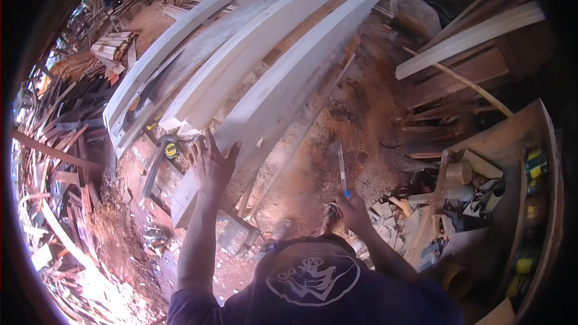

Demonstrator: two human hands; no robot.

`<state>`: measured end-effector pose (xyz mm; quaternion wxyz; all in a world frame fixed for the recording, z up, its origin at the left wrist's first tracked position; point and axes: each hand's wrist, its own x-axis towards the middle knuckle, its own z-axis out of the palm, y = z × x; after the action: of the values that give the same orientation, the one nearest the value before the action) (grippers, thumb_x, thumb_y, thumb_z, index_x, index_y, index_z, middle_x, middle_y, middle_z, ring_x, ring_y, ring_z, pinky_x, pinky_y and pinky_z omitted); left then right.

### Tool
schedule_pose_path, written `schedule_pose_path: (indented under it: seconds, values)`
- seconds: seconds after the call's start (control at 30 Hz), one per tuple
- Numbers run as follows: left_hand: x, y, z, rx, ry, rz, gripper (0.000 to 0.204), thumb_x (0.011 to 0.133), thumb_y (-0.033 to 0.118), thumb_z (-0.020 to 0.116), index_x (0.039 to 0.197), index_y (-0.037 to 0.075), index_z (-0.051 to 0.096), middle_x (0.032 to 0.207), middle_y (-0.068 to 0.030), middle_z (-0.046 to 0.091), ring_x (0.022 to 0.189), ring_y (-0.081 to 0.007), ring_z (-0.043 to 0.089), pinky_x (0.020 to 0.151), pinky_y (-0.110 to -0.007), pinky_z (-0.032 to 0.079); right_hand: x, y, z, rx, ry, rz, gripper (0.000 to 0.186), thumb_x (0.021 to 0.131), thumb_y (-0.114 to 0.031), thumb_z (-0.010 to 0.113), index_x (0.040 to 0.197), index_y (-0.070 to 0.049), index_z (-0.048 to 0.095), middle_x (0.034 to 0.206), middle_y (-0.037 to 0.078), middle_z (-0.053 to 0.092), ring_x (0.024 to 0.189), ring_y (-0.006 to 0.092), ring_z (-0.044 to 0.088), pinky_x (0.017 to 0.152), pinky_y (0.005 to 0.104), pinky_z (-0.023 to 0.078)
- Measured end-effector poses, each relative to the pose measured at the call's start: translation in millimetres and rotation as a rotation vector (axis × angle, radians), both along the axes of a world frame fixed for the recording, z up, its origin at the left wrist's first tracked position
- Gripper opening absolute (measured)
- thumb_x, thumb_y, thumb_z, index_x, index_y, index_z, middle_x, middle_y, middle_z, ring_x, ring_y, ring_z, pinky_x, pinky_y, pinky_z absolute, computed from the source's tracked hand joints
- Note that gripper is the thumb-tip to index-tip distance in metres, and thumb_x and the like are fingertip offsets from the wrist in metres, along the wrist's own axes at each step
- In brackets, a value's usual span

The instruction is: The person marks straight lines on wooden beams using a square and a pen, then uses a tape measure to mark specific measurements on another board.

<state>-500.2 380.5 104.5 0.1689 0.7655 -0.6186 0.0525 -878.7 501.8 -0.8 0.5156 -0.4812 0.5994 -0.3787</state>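
Note:
My left hand (pixel 212 161) lies with its fingers spread on the near end of a long pale squared timber beam (pixel 289 78). In my right hand (pixel 354 209), to the right of the beams, is a long thin metal tool (pixel 341 162) pointing away from me. It has a blue part beside my fingers; its exact kind cannot be made out. Two more pale beams, a middle one (pixel 265 24) and a left one (pixel 174 36), run alongside. A yellow and black tape measure (pixel 171 150) sits just left of my left hand, beside a dark curved object (pixel 155 170).
Scrap wood strips (pixel 66 168) are heaped along the left. At right stands a wooden box (pixel 545 144) with offcuts and bottles near it. Another pale beam (pixel 469 41) juts in at upper right. Sawdust covers the ground (pixel 367 108). Small wood blocks (pixel 388 219) lie near my right arm.

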Motion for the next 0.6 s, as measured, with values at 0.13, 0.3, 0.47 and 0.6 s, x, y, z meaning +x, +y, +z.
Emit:
schedule_pose_path:
  seconds: [0.13,0.3,0.47,0.6]
  values:
    - [-17.0,-18.3,-7.1,0.119,-0.058,0.165,0.101,0.085,0.070,0.072,0.150,-0.002,0.044,0.140,-0.0254,0.054,0.131,-0.0418,0.052,0.110,-0.060,0.037,-49.9,-46.0,39.5,0.018,0.020,0.097,0.012,0.107,-0.017,0.059,0.105,-0.005,0.061,0.067,-0.005,0.049,0.056,0.0050,0.045,0.052,0.0255,0.034]
    - [-27.8,-30.9,-6.7,0.114,-0.172,0.218,0.101,0.084,0.072,0.072,0.149,-0.001,0.043,0.141,-0.0231,0.052,0.135,-0.0389,0.049,0.110,-0.060,0.037,-121.8,-73.6,20.6,0.040,-0.125,0.025,0.008,0.106,-0.014,0.059,0.103,-0.007,0.059,0.066,-0.005,0.047,0.054,0.0044,0.043,0.049,0.0247,0.031]
    - [-30.2,-56.3,-15.3,-0.089,-0.141,0.148,0.085,0.086,0.071,0.071,0.122,-0.006,0.060,0.101,-0.0240,0.067,0.102,-0.0415,0.066,0.094,-0.054,0.049,-137.7,-127.5,-8.8,0.113,-0.206,-0.202,0.011,0.108,-0.016,0.055,0.101,-0.008,0.055,0.066,-0.006,0.043,0.052,0.0045,0.041,0.047,0.0260,0.028]
    - [-27.8,-64.2,-7.3,0.077,-0.027,0.231,0.081,0.086,0.073,0.068,0.114,-0.002,0.063,0.106,-0.0229,0.068,0.103,-0.0386,0.067,0.093,-0.050,0.050,-112.5,-199.5,27.8,0.083,-0.119,-0.151,0.016,0.108,-0.021,0.056,0.101,-0.007,0.058,0.066,-0.003,0.049,0.052,0.0060,0.042,0.047,0.0272,0.029]
